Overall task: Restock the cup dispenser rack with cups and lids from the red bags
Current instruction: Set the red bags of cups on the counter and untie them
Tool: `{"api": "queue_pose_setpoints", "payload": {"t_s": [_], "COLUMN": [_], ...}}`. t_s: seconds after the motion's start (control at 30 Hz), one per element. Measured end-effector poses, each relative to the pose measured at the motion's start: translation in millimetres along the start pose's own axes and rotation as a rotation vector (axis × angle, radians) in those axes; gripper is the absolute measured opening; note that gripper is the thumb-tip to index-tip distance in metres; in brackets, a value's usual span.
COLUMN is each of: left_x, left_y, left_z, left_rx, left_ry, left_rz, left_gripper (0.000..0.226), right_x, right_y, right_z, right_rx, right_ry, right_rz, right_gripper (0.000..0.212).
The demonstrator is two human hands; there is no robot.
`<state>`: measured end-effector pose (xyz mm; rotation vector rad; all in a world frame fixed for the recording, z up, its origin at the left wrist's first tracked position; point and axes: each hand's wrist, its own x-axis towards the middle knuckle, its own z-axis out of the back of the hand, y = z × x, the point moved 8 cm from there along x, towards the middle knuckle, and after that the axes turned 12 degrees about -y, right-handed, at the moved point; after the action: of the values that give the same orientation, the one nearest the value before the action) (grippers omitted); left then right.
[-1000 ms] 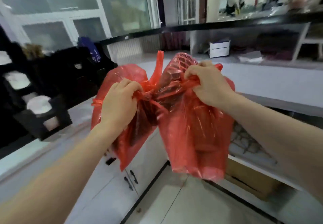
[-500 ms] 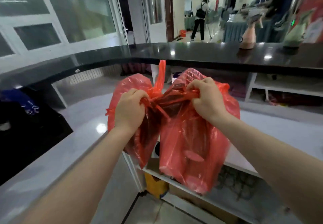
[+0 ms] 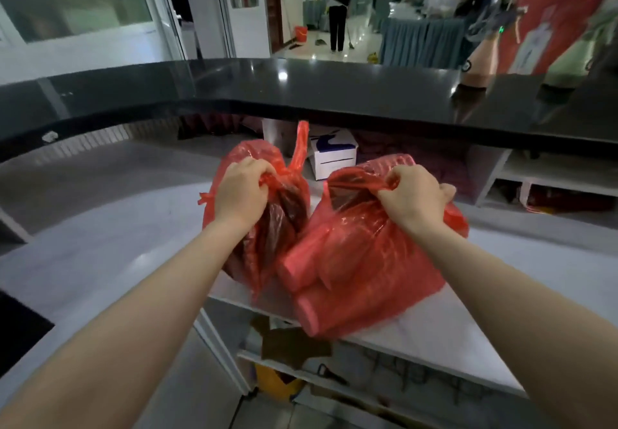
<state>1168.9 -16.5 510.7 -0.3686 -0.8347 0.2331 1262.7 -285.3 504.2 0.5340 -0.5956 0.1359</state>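
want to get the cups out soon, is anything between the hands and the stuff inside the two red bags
Only the bags' own plastic. The left hand grips the bunched neck of the left red bag, and the right hand grips the gathered top of the right red bag. Both tops are bunched shut over the contents. The dispenser rack is out of view.

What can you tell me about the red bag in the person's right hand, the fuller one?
The right red bag is thin, see-through, crinkled red plastic. The right hand grips its bunched top. Inside, several long cylinder-shaped stacks lie slanted, bulging against the film; they look like sleeves of cups, though the tint hides detail. Its lower end seems to rest on the pale marble-look counter, near the edge. Its left side is close against the darker left red bag, perhaps touching.
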Motion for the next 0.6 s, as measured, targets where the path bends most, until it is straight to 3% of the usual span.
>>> {"api": "queue_pose_setpoints", "payload": {"t_s": [0.1,0.2,0.3,0.4,0.6], "left_x": [21,26,18,18,37], "left_y": [10,21,33,34,-10], "left_z": [-36,-71,-101,-114,-119], "left_rx": [0.041,0.128,0.383,0.598,0.503], "left_ry": [0.065,0.177,0.287,0.275,0.167], "left_rz": [-0.043,-0.059,-0.054,0.004,-0.128], "left_gripper": [0.029,0.038,0.059,0.068,0.054], "right_x": [33,58,68,74,89], "right_y": [-18,-35,-52,-56,-67], "right_z": [-15,-30,-49,-61,-60], "right_rx": [-0.089,-0.166,-0.093,-0.008,0.086], "right_ry": [0.013,0.058,0.140,0.244,0.298], "right_rz": [-0.050,-0.048,-0.072,-0.041,0.023], "right_gripper": [0.040,0.038,0.040,0.047,0.019]}}
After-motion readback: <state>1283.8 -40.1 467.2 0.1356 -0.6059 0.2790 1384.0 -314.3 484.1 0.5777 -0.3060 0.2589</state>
